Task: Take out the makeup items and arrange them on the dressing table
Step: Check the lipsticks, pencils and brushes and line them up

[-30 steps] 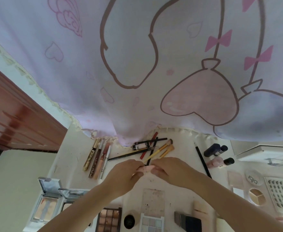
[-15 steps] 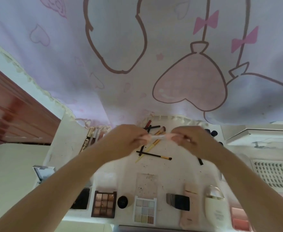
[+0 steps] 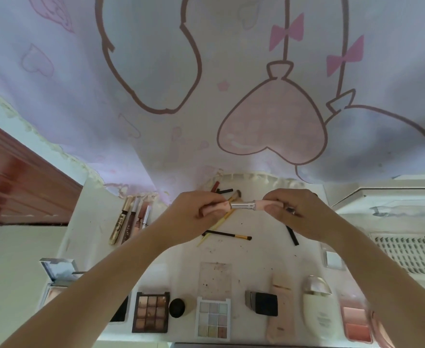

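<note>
Pink makeup brush (image 3: 241,205), silver ferrule: held level above dressing table (image 3: 261,249), pinched at both ends. Left hand (image 3: 196,214) grips cap end; right hand (image 3: 288,209) grips handle. Below: thin brushes (image 3: 227,234), eyeshadow palettes (image 3: 151,312).

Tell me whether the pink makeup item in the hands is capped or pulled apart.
Pulled apart: the left hand holds one pink piece, the right hand the other, and the pink makeup item shows bare silver metal between them.

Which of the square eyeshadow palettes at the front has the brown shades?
The dark-framed palette, left of the round black pot. The white-framed palette to the right holds pale pastels.
</note>
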The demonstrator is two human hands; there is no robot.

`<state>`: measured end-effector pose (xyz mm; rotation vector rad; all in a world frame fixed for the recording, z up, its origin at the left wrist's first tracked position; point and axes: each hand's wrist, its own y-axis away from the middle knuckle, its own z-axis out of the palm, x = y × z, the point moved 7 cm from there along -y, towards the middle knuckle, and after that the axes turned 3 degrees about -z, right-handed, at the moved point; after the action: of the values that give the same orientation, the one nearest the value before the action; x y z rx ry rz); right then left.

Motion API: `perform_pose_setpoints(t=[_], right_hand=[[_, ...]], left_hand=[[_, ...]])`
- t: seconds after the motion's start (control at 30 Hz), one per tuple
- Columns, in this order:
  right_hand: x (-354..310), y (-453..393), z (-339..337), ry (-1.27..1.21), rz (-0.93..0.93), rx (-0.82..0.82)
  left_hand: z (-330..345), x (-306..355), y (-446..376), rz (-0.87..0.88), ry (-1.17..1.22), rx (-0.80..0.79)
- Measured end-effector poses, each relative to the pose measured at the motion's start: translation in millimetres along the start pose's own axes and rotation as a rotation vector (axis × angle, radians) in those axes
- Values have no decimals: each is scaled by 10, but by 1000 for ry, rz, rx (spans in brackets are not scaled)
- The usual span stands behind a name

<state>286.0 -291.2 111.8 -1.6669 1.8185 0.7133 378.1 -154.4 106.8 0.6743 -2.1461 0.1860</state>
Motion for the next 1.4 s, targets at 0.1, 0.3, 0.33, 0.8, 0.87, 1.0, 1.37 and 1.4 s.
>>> perform_pose_setpoints(t=[0.1, 0.3, 0.33, 0.8, 0.87, 1.0, 1.37, 1.4], right_hand=[[7, 13, 57, -13, -6, -31], [65, 11, 170, -49, 26, -93], [73, 13, 191, -75, 33, -109], [172, 130, 466, -259, 145, -232], [194, 146, 521, -277, 170, -214], [217, 164, 628, -332, 207, -206], [550, 226, 715, -185, 333, -199], [637, 256, 726, -137, 367, -213]], left_hand=[[67, -11, 36, 22, -20, -14], [192, -67, 47, 10, -14, -72], [209, -81, 52, 4, -3, -82], [476, 21, 30, 45, -39, -215], [487, 25, 9, 34, -53, -182], [488, -38, -4, -18, -98, -90], [500, -260, -89, -77, -304, -95], [498, -286, -116, -88, -337, -104]])
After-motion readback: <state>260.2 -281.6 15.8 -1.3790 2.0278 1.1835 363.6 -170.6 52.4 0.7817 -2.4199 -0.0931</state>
